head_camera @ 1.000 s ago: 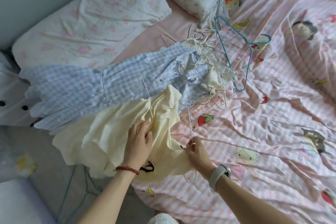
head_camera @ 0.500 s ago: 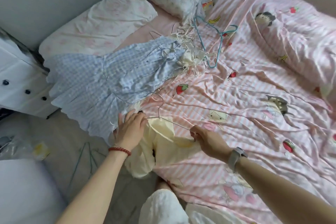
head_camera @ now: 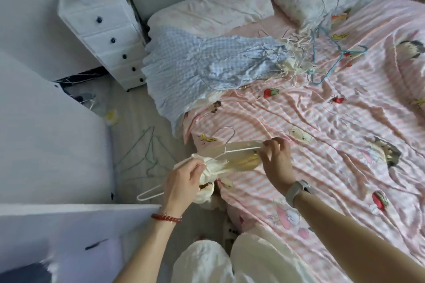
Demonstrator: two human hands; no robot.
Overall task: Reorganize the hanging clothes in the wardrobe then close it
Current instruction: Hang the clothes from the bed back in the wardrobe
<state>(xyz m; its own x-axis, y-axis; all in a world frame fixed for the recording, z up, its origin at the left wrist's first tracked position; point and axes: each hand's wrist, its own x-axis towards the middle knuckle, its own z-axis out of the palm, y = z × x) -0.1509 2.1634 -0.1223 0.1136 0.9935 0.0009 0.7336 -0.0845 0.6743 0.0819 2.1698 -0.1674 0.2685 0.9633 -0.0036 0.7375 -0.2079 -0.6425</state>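
A cream garment (head_camera: pixel 220 165) hangs bunched on a white wire hanger (head_camera: pixel 230 142) over the near edge of the bed. My left hand (head_camera: pixel 184 181) grips the garment's left end together with the hanger's shoulder; a loop of white hanger (head_camera: pixel 149 193) sticks out to its left. My right hand (head_camera: pixel 276 158) pinches the hanger's right arm and the cloth there. A blue checked dress (head_camera: pixel 207 69) lies spread on the bed farther back. A tangle of white and teal hangers (head_camera: pixel 319 57) lies beside its collar.
The bed has a pink striped sheet (head_camera: pixel 322 145) and two pillows (head_camera: pixel 218 7) at the head. A white drawer unit (head_camera: pixel 108 37) stands left of the bed. Green wire hangers (head_camera: pixel 147 151) lie on the floor. White wardrobe panels (head_camera: pixel 46 133) fill the left side.
The cream garment was pulled off the blue dress towards the bed's near edge and lifted on its hanger. My view swung left, bringing the drawers and wardrobe panels into sight.
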